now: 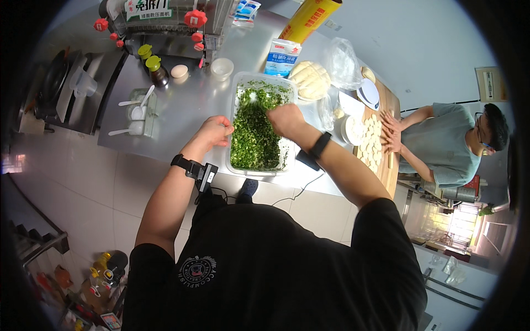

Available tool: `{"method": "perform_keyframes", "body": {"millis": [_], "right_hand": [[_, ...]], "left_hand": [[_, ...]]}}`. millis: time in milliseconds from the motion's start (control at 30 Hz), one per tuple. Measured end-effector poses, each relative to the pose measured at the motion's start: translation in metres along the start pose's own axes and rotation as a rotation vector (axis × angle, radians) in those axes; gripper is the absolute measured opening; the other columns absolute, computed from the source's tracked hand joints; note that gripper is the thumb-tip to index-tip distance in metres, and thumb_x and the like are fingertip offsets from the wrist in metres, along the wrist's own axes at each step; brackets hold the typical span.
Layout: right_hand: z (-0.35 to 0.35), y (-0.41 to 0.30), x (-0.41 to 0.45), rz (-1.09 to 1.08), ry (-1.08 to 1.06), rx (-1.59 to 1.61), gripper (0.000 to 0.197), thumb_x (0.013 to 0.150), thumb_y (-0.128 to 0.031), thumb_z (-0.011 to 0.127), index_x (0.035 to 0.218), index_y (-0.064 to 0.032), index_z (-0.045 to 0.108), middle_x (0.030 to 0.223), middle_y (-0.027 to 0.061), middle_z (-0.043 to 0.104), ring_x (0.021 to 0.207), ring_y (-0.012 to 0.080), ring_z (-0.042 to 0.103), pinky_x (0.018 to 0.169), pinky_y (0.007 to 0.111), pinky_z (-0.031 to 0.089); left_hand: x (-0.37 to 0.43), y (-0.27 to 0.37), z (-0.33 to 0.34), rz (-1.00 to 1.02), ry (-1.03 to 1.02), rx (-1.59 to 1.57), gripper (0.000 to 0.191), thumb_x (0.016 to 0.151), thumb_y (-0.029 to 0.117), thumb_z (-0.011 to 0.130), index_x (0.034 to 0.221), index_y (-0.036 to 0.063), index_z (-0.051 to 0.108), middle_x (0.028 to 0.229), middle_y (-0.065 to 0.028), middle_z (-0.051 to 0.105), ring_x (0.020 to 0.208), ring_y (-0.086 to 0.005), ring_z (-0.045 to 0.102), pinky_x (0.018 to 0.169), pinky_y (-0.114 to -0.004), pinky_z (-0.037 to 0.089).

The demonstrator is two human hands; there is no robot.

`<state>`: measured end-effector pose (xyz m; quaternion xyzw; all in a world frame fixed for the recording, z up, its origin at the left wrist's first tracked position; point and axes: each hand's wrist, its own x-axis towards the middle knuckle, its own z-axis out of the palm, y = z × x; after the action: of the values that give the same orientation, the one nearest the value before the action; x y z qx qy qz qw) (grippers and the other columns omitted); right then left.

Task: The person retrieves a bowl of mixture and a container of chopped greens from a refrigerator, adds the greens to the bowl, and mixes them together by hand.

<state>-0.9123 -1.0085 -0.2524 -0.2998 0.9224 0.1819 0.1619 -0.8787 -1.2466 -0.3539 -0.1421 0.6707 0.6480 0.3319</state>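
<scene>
A clear plastic bin (233, 153) on the steel table holds chopped green vegetables (253, 145), darker along the middle and right. My left hand (215, 131) is at the bin's left rim, thumb and fingers against the wall. Over the bin's right side is my right hand (286, 120), its fingers curled in a fist just above the greens; whether it grips a utensil is hidden, and the greens beside it look blurred. Behind the bin stand a salt packet (283, 58) and a small clear bowl (222, 69). An egg (179, 71) lies to the left.
Seasoning box with spoons (149, 124), bottles with green caps (158, 72) and a dough-pressing machine (165, 25) stand left and behind. On the right are scored dough (309, 80), a white bowl (352, 130), a scale (369, 92) and dough pieces (370, 145) near a co-worker's hands (391, 132).
</scene>
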Motion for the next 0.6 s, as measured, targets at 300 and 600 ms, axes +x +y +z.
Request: {"method": "perform_keyframes", "body": {"millis": [300, 600], "right_hand": [[-0.035, 0.014, 0.009, 0.063, 0.184, 0.06, 0.014, 0.081, -0.015, 0.063, 0.087, -0.01, 0.075, 0.083, 0.0125, 0.073, 0.08, 0.0305, 0.073, 0.07, 0.043, 0.058], [-0.041, 0.01, -0.02, -0.011, -0.021, -0.017, 0.015, 0.083, -0.013, 0.062, 0.085, -0.0086, 0.075, 0.09, 0.0118, 0.075, 0.087, 0.0291, 0.074, 0.073, 0.04, 0.058]], "left_hand": [[-0.002, 0.001, -0.001, 0.0, 0.012, 0.009, 0.01, 0.099, 0.021, 0.064, 0.1, 0.0122, 0.059, 0.096, -0.0006, 0.063, 0.088, -0.0189, 0.065, 0.077, -0.037, 0.057], [-0.006, -0.005, -0.004, -0.003, 0.046, -0.011, 0.01, 0.099, 0.021, 0.064, 0.1, 0.0115, 0.06, 0.097, -0.0008, 0.063, 0.087, -0.0184, 0.064, 0.077, -0.037, 0.057]]}}
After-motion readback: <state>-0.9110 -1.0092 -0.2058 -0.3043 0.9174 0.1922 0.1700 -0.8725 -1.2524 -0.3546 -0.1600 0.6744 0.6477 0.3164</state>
